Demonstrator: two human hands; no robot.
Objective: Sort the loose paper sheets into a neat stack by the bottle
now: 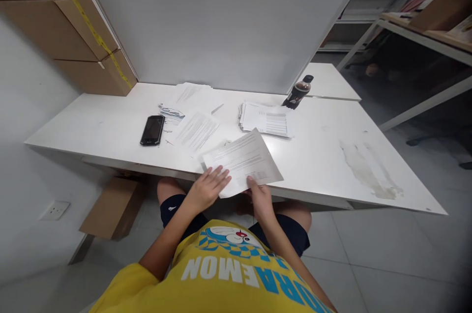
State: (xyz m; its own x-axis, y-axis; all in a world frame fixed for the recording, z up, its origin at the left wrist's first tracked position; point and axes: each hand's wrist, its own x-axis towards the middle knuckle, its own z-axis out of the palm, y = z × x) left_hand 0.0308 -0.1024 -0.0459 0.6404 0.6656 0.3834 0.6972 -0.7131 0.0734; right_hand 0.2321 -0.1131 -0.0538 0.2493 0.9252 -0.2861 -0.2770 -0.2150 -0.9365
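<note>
A printed sheet of paper [247,156] lies tilted at the front edge of the white table, its near corner jutting past the edge. My left hand [207,189] rests on the sheet's left side with fingers stretched out flat. At the near right, my right hand [261,199] grips the paper, thumb on top and the other fingers hidden beneath. Behind it is a stack of printed papers [266,119]. Loose sheets [197,131] spread to the left, with one pile [193,96] farther back.
A black phone [152,130] lies on the left of the table [309,156]. A bottle of dark drink [298,92] stands at the back right, near a tall grey panel [221,23]. Cardboard boxes [99,70] are stacked at the left; another box [114,207] sits below.
</note>
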